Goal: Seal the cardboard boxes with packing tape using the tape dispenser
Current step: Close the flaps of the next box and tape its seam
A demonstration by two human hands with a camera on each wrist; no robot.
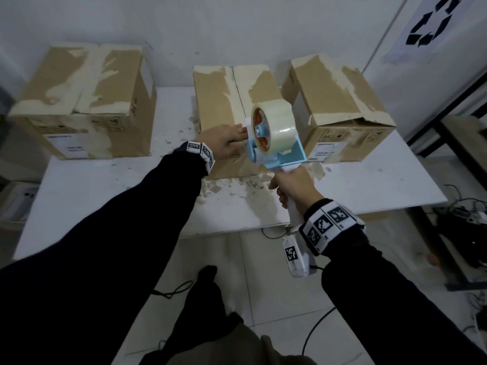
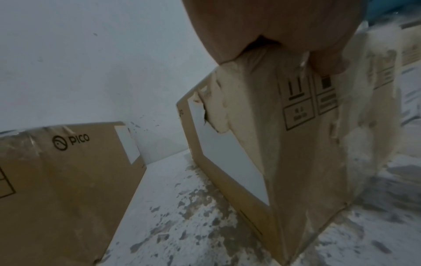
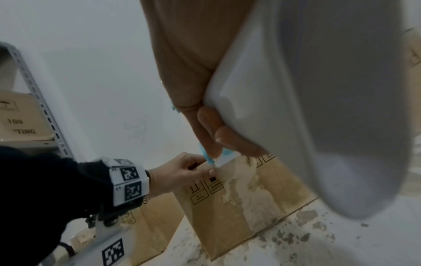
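At the bottom of the head view lay a pale tiled floor [image 1: 268, 262] with black cables looping across it, and two dark sleeves reached up from the lower corners. In the middle of the frame the right hand [image 1: 295, 188] was wrapped tight around the smooth white handle of the tape dispenser [image 1: 274, 138], whose light blue plastic frame carried a fat, glossy roll of clear tape with an orange core. The dispenser's front edge sat against the upper near edge of the middle box [image 1: 224, 101]. The left hand [image 1: 224, 143] rested on that same near face just left of the dispenser; the right wrist view showed its thumb and fingers pinched together on the loose tape end [image 3: 213, 168] at the dispenser's mouth, pressing it to the cardboard.

Under them ran the surface [image 1: 105, 188], a flat white board, scuffed and flecked with brownish scraps and stains around the middle box. Three brown corrugated boxes stood on it in a row, their skins torn pale where older tape had been stripped. The left box [image 1: 81, 101] stood well apart at the upper left; the right box [image 1: 340, 109] sat close beside the middle one. Behind rose a plain white wall [image 1: 237, 30], with a recycling sign [image 1: 432, 22] at the upper right.
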